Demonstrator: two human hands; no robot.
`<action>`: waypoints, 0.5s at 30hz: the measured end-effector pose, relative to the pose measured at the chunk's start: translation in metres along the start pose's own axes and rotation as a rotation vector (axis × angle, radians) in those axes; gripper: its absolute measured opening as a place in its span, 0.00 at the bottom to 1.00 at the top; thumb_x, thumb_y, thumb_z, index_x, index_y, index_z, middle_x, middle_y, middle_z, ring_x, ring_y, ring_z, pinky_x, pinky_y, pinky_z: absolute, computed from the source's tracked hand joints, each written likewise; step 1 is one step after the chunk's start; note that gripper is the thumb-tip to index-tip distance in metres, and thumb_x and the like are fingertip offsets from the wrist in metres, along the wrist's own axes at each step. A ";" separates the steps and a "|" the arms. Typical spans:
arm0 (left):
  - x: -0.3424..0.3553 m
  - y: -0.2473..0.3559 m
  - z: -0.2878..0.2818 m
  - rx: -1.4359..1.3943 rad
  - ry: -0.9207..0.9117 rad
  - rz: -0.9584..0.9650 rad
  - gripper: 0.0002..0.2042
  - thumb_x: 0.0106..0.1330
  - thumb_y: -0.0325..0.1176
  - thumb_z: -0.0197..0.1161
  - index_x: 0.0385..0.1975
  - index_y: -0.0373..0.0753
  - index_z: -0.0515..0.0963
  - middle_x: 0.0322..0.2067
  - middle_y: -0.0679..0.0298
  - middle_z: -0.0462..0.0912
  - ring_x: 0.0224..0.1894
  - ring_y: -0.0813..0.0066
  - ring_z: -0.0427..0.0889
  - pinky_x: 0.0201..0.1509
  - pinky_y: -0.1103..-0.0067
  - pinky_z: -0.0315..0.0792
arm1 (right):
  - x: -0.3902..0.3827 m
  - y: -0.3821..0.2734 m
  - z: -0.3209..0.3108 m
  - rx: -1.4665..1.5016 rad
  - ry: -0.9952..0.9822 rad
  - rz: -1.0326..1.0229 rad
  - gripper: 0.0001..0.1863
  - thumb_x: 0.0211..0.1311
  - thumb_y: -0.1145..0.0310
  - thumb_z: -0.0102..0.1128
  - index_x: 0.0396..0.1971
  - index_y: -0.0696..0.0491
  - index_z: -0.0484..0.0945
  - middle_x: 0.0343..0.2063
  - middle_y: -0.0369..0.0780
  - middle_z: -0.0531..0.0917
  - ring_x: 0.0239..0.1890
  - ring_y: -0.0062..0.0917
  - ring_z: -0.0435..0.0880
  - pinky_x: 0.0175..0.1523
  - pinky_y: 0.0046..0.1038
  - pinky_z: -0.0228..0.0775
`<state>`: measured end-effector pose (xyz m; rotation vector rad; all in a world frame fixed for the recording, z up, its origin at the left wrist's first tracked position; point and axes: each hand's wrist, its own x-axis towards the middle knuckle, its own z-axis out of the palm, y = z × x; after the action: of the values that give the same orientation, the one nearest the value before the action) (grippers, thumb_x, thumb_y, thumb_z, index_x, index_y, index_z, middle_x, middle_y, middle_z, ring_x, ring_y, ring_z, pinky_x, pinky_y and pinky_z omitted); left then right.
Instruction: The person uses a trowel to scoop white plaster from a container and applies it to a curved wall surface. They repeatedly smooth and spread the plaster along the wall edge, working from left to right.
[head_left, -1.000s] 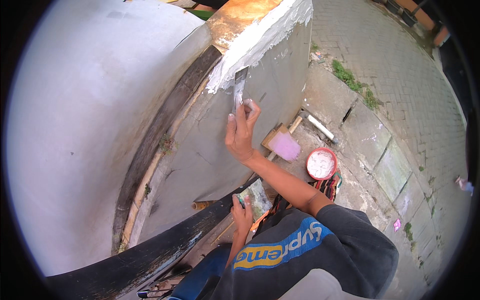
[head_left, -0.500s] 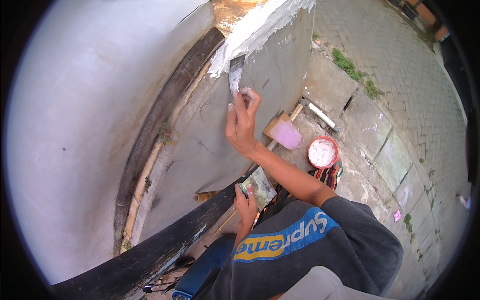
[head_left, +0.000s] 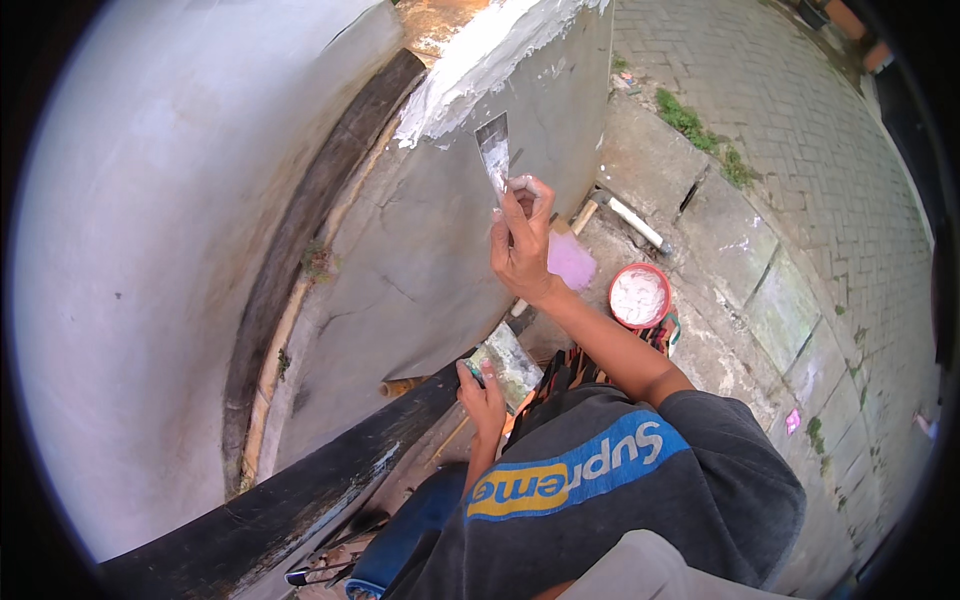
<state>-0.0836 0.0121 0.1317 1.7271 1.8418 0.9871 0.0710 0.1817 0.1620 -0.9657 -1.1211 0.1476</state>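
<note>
Scraper point(head_left: 494, 150) partly behind right hand point(head_left: 524, 245), wall point(head_left: 420, 235) cropped

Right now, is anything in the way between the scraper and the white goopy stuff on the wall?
No, nothing visible: the right hand holds the scraper, blade near the lower edge of the white paste.

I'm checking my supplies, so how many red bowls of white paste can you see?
1: the red bowl of white paste, just right of your right forearm, by the striped cloth. Others could be hidden from this view.
</note>
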 end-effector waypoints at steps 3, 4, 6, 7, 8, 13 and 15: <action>0.000 0.013 0.004 0.018 -0.042 -0.078 0.25 0.69 0.38 0.55 0.52 0.17 0.66 0.22 0.42 0.77 0.24 0.47 0.78 0.31 0.63 0.69 | 0.021 0.022 -0.005 -0.092 0.030 -0.086 0.32 0.52 0.90 0.49 0.60 0.55 0.69 0.51 0.47 0.62 0.42 0.32 0.69 0.44 0.29 0.68; -0.001 0.013 0.009 0.027 -0.032 -0.073 0.25 0.69 0.38 0.55 0.52 0.17 0.66 0.22 0.42 0.78 0.24 0.47 0.78 0.31 0.63 0.69 | 0.028 0.028 -0.005 -0.097 0.031 -0.122 0.33 0.51 0.91 0.49 0.60 0.55 0.69 0.51 0.47 0.62 0.42 0.32 0.69 0.43 0.28 0.68; -0.002 0.013 0.018 0.048 -0.010 -0.066 0.25 0.69 0.38 0.55 0.52 0.17 0.66 0.22 0.42 0.78 0.24 0.47 0.78 0.30 0.63 0.69 | 0.034 0.035 -0.004 -0.089 0.018 -0.163 0.35 0.48 0.91 0.51 0.60 0.53 0.71 0.51 0.46 0.62 0.44 0.33 0.67 0.43 0.27 0.67; -0.001 0.014 0.020 0.047 -0.013 -0.059 0.25 0.69 0.38 0.55 0.52 0.17 0.66 0.21 0.43 0.77 0.23 0.49 0.78 0.29 0.64 0.69 | 0.036 0.038 -0.003 -0.075 0.004 -0.167 0.35 0.48 0.91 0.52 0.59 0.52 0.72 0.50 0.45 0.63 0.45 0.33 0.66 0.43 0.27 0.67; 0.001 0.015 0.023 0.046 -0.016 -0.051 0.25 0.69 0.38 0.55 0.52 0.17 0.65 0.20 0.44 0.77 0.22 0.51 0.77 0.28 0.64 0.68 | 0.038 0.042 -0.002 -0.061 -0.011 -0.172 0.35 0.47 0.90 0.54 0.59 0.51 0.73 0.49 0.45 0.63 0.46 0.34 0.65 0.43 0.28 0.67; 0.013 0.040 0.034 -0.006 -0.142 -0.290 0.19 0.70 0.32 0.51 0.55 0.26 0.66 0.41 0.43 0.80 0.41 0.53 0.80 0.47 0.70 0.71 | 0.045 0.075 -0.008 -0.133 -0.027 -0.228 0.37 0.44 0.91 0.55 0.58 0.48 0.75 0.47 0.44 0.64 0.48 0.34 0.65 0.44 0.27 0.66; 0.015 0.040 0.041 -0.007 -0.126 -0.255 0.18 0.70 0.32 0.51 0.54 0.26 0.67 0.41 0.43 0.80 0.40 0.54 0.80 0.46 0.70 0.71 | 0.051 0.086 -0.010 -0.145 -0.027 -0.241 0.37 0.43 0.91 0.55 0.58 0.48 0.75 0.47 0.44 0.65 0.48 0.34 0.65 0.46 0.27 0.65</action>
<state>-0.0288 0.0346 0.1372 1.4681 1.9153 0.7646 0.1328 0.2558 0.1351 -0.9500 -1.2769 -0.1178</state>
